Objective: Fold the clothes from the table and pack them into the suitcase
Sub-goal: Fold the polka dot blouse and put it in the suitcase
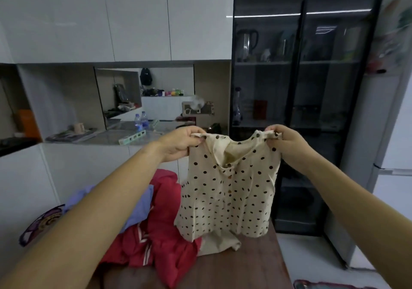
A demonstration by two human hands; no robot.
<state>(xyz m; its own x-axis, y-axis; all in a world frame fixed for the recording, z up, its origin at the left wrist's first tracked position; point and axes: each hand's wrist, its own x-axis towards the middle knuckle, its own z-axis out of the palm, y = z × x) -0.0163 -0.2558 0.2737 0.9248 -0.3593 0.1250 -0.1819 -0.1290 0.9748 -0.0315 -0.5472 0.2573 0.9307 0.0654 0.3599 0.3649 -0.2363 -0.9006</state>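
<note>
Dangling limp, cream polka-dot top (229, 188)

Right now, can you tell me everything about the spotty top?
The top is cream, thin-looking cloth with dark dots, sleeveless, with a round neck. It hangs upright, unfolded and a bit wrinkled. The left hand and right hand each pinch a shoulder. Its hem hangs above the table, beside a red garment.

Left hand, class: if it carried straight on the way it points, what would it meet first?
Past the dotted top it grips, the left hand probably heads for the dark glass cabinet; depth is unclear.
</note>
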